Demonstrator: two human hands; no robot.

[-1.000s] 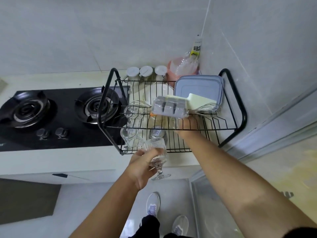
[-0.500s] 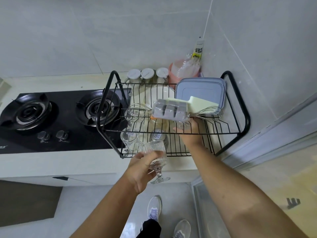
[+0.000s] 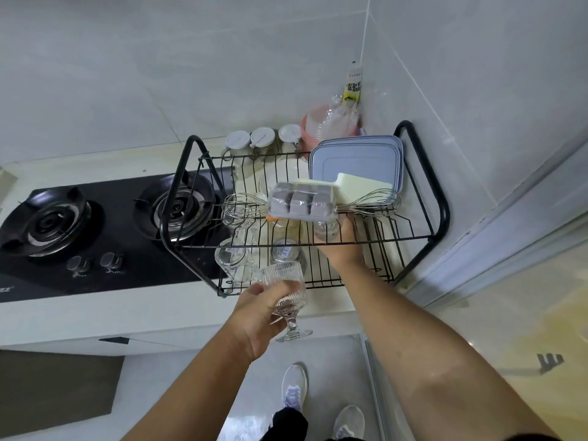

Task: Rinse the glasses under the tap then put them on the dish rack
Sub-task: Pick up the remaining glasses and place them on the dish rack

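Observation:
My left hand (image 3: 254, 313) grips a ribbed stemmed glass (image 3: 288, 291) upright, just in front of the black wire dish rack (image 3: 442, 214). My right hand (image 3: 342, 243) reaches into the rack's lower tier and holds a clear glass (image 3: 326, 229) there, partly hidden under the ice-cube tray. On that lower tier stand a clear glass mug (image 3: 234, 262) and another glass (image 3: 284, 253).
The upper tier carries a grey ice-cube tray (image 3: 300, 202), whisks (image 3: 241, 206), a pale board (image 3: 362, 189) and blue lids (image 3: 359, 160). A gas hob (image 3: 95, 224) lies left of the rack. Jars (image 3: 264, 140) and a pink container (image 3: 318, 125) stand behind. My shoes (image 3: 294, 386) are on the floor.
The view has shifted slightly. My right hand stays on the glass in the lower tier; my left hand keeps the stemmed glass in much the same place.

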